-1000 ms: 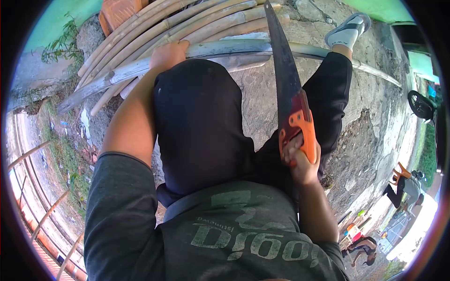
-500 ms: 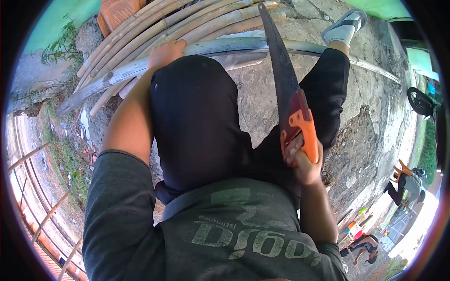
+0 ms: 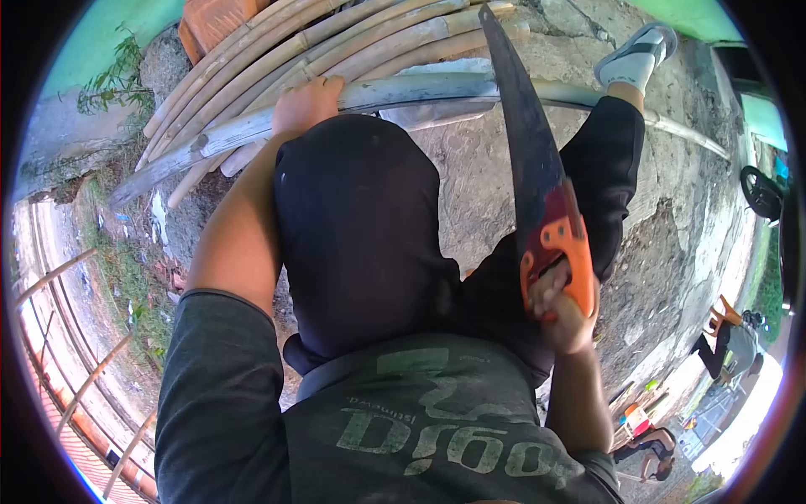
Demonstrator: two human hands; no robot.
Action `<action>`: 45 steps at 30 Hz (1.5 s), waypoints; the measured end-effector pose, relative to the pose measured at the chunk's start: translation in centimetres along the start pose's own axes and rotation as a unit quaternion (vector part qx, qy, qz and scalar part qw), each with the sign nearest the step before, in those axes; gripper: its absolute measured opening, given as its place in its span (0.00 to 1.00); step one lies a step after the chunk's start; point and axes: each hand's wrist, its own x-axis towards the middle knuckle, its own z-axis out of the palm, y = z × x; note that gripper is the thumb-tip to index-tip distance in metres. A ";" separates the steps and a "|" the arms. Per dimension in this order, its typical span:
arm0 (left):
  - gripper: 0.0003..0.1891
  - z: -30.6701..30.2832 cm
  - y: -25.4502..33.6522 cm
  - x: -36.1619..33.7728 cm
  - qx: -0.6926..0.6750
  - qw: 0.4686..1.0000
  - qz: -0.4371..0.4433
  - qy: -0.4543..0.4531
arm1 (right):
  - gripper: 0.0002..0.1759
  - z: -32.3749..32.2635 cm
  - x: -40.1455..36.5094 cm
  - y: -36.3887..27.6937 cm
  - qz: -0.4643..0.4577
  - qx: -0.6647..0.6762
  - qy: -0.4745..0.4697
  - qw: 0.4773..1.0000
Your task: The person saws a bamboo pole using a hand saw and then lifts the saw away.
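My right hand [image 3: 567,312] is closed around the orange handle of a handsaw [image 3: 529,139]. The saw's dark blade points away from me, and its far part overlaps a long greyish bamboo pole [image 3: 411,91] in this view. That pole runs crosswise beyond my bent knee. On its left part rests my left hand [image 3: 307,105], fingers curled over the pole and partly hidden. My right foot, in a sock and sandal [image 3: 640,52], is by the pole on the right.
Several bamboo poles [image 3: 336,55] lie side by side behind the gripped one. An orange-brown block [image 3: 214,27] stands at the upper left. Cracked concrete [image 3: 470,172] spreads below. Two people [image 3: 730,344] [image 3: 653,445] are far off at the right, near a parked motorcycle wheel [image 3: 760,191].
The whole view has shifted slightly, so most things appear farther right. The saw has drawn back a little toward me. My left hand stays on the pole.
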 end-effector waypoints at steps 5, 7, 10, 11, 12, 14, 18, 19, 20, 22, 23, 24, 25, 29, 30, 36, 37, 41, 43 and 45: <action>0.18 -0.4 0.5 -0.3 0.004 1.000 0.009 -0.017 | 0.03 4.8 14.9 -1.8 -0.053 -0.100 -0.035 0.993; 0.18 -0.8 0.2 0.6 0.016 0.999 -0.008 -0.051 | 0.03 5.6 14.8 -3.3 -0.033 -0.066 -0.003 0.997; 0.17 0.5 -0.5 0.6 -0.003 1.000 0.022 0.012 | 0.03 3.4 8.4 -2.0 -0.027 0.005 0.003 1.000; 0.17 0.4 -0.4 0.3 -0.003 1.000 0.019 0.018 | 0.04 2.8 4.8 -1.3 -0.015 0.022 0.015 1.000; 0.17 0.0 0.1 -0.2 -0.004 1.000 0.019 0.018 | 0.05 0.9 1.4 0.1 -0.042 0.016 -0.008 0.999; 0.18 0.0 0.1 -0.4 -0.006 1.000 0.012 0.026 | 0.07 0.1 0.5 0.2 -0.046 -0.006 -0.025 0.999; 0.18 0.3 0.3 0.2 -0.002 1.000 0.018 0.023 | 0.09 3.8 10.0 -1.8 -0.035 -0.050 0.010 0.998; 0.18 0.4 0.2 -0.2 0.002 1.000 0.016 0.012 | 0.10 4.0 13.6 -2.3 -0.034 -0.071 -0.022 0.997; 0.18 0.5 -0.1 -0.5 0.008 1.000 0.017 0.004 | 0.09 5.3 16.1 -3.3 -0.052 -0.072 0.000 0.996; 0.18 0.2 -0.4 0.4 0.017 1.000 0.022 -0.004 | 0.07 4.7 15.1 -3.9 -0.043 -0.067 -0.025 0.996; 0.18 0.3 -0.4 0.5 0.015 0.999 0.028 0.004 | 0.07 4.0 13.3 -3.5 -0.031 -0.065 -0.031 0.997; 0.18 0.2 -0.4 0.6 0.012 0.999 0.026 0.018 | 0.06 3.7 10.0 -2.6 -0.030 -0.059 -0.010 0.998; 0.17 0.4 -0.4 0.6 0.008 0.999 0.023 0.028 | 0.08 3.1 6.4 -2.3 -0.020 -0.090 -0.001 0.996; 0.18 0.0 0.0 -0.1 -0.005 1.000 0.013 0.016 | 0.10 1.0 -0.2 0.0 -0.043 -0.004 -0.006 0.999; 0.18 0.0 0.2 -0.4 -0.010 1.000 0.015 0.018 | 0.09 2.8 1.4 -0.9 -0.020 0.020 0.030 0.999; 0.18 -1.5 -0.3 0.3 0.001 1.000 0.002 -0.021 | 0.03 5.4 15.1 -4.3 -0.020 -0.065 -0.017 0.998; 0.18 -1.2 0.0 0.3 -0.005 0.999 0.010 -0.040 | 0.04 4.6 12.0 -3.2 -0.026 -0.060 -0.014 0.998; 0.18 0.6 -0.5 0.4 -0.010 0.999 0.035 0.037 | 0.07 1.9 1.8 0.3 -0.028 0.013 0.002 1.000; 0.17 0.3 0.0 -0.6 0.004 0.999 0.021 0.040 | 0.06 1.8 0.4 -0.1 -0.039 -0.002 -0.006 0.999; 0.17 0.0 -0.1 -0.4 0.001 0.999 0.007 0.042 | 0.03 4.9 5.7 -2.1 0.010 -0.041 0.043 0.998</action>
